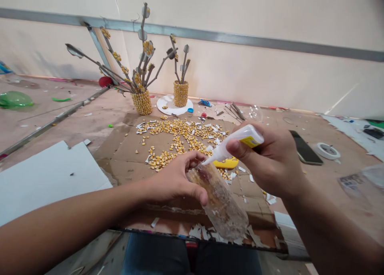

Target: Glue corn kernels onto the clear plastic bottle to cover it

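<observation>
My left hand (183,179) is wrapped round the upper end of a clear plastic bottle (223,203), which lies tilted with its base toward me. In my right hand (270,159) is a white glue bottle (237,145) with a yellow label. Its nozzle points down and meets the clear bottle near my left fingers; whether glue is coming out I cannot tell. Loose corn kernels (186,135) and white paper scraps are spread on the cardboard (120,147) beyond my hands. Behind the glue bottle lies a yellow cutter-like tool (226,163), partly hidden.
Two kernel-covered pots (141,102) with twigs stand at the back, the smaller on a white disc (162,105). To the right are a phone (306,147) and a tape roll (328,150). White board (54,179) lies at left. Paper strips line the front edge.
</observation>
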{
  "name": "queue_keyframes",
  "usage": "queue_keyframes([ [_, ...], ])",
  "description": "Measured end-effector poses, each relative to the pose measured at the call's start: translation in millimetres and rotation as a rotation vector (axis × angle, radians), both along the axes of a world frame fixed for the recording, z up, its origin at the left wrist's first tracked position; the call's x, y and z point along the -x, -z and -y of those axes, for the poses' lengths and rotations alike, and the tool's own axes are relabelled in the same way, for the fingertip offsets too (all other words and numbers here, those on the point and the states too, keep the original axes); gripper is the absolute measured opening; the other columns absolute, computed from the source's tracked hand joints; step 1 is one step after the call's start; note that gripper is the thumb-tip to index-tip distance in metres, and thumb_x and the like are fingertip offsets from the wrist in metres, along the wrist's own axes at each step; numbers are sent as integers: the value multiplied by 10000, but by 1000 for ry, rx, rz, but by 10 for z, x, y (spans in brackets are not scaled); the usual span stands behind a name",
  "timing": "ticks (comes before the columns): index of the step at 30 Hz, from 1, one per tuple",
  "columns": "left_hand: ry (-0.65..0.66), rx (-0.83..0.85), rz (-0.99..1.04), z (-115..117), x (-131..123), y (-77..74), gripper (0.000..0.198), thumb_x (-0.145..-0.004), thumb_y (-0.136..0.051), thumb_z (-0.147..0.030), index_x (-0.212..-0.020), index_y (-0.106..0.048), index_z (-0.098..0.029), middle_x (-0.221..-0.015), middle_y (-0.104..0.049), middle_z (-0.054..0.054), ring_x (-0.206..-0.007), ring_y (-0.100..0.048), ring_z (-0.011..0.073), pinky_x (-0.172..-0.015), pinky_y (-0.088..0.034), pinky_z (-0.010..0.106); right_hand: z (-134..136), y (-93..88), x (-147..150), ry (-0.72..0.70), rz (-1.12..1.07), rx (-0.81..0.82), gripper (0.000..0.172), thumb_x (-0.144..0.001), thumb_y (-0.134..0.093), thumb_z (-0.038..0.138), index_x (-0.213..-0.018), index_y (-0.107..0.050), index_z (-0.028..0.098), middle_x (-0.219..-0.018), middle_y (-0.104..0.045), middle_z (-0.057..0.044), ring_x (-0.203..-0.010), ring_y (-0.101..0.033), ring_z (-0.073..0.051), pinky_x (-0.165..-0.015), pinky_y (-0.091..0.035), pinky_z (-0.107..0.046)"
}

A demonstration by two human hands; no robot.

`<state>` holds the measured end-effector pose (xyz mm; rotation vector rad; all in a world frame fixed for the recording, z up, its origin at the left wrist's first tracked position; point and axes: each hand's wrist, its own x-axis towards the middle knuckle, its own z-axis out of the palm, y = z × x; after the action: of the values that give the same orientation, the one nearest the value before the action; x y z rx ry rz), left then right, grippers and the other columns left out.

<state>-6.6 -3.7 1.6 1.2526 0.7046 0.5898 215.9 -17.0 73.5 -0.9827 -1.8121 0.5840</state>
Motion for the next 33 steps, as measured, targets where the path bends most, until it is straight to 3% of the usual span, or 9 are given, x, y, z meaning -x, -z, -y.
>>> queue_keyframes([
  [4,38,17,5,-5,-3,25,933,-453,-1059,-589,-1174,-649,-163,-1111,-735,107,-1045,-688,315,-886,-510,376,55,-3,35,40,104,-116,255,-955,-751,295,-740,-635,221,-580,-527,49,-486,-431,-108,-480,-345,-286],
  [14,49,107,74,8,-36,48,950,-450,-1056,-602,-1189,-646,-168,-1118,-739,110,-1046,-705,307,-898,-531,386,55,45,83,106,160,-258,374,-944,-797,327,-687,-543,229,-550,-472,66,-470,-381,-99,-475,-338,-280],
  [21,-8,71,13,-13,-29,36,998,-405,-1048,-642,-1189,-667,-156,-1121,-742,121,-1054,-685,309,-923,-518,408,-16,76,57,82,65,-158,268,-923,-789,286,-723,-620,231,-551,-514,64,-450,-395,-96,-422,-310,-266],
  [26,20,73,23,-10,-23,18,973,-431,-1052,-622,-1189,-660,-155,-1107,-741,118,-1044,-688,314,-916,-504,408,-20,120,39,24,-11,-122,143,-964,-763,378,-913,-709,255,-669,-654,28,-495,-523,-121,-440,-393,-273],
  [28,34,60,22,-14,-21,20,944,-445,-1056,-600,-1178,-658,-159,-1111,-736,109,-1044,-684,310,-912,-494,396,-18,114,34,21,5,-127,210,-990,-733,421,-872,-689,253,-645,-635,25,-499,-519,-124,-444,-385,-277],
  [33,18,34,-30,-33,-14,18,899,-464,-1065,-545,-1170,-660,-164,-1123,-728,98,-1053,-666,305,-902,-485,380,-57,71,-17,46,118,-175,545,-1020,-619,636,-669,-502,236,-530,-428,48,-455,-348,-102,-440,-276,-297],
])
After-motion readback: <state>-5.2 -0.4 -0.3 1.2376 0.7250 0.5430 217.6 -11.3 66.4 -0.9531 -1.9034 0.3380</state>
